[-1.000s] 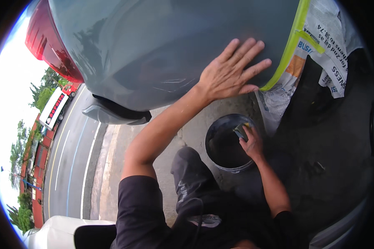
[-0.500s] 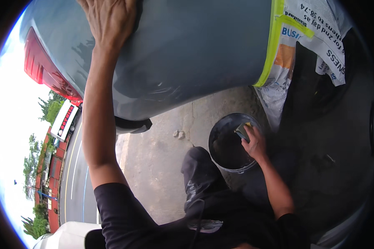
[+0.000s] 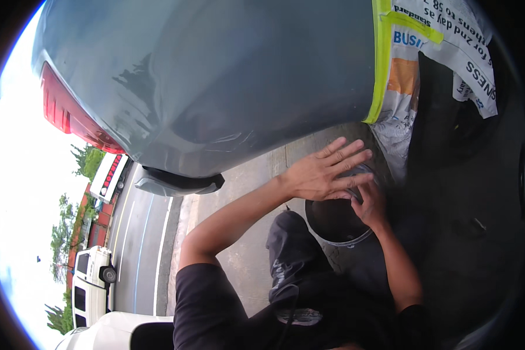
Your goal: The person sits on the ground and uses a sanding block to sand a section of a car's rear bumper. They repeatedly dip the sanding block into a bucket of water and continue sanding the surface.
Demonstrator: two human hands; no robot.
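Observation:
My left hand [image 3: 326,172] hovers flat over the black bucket [image 3: 335,227], fingers spread and holding nothing. It sits just below the grey car body panel [image 3: 227,76] and does not touch it. My right hand [image 3: 372,209] is curled at the bucket's far rim, its fingers partly hidden under my left hand. What it grips cannot be made out. A strip of yellow-green masking tape [image 3: 381,64] runs down the panel's right edge, with newspaper [image 3: 405,99] stuck beside it.
A red tail light [image 3: 70,116] sits at the panel's left end. My bent knee in dark trousers [image 3: 289,251] is next to the bucket, on concrete ground [image 3: 248,175]. A dark wheel area [image 3: 466,134] lies to the right. A white vehicle [image 3: 90,280] stands on the road at lower left.
My left hand has come off the upper panel and dropped down over the bucket, covering my right hand. The right hand stays at the bucket, where it held a small pad before.

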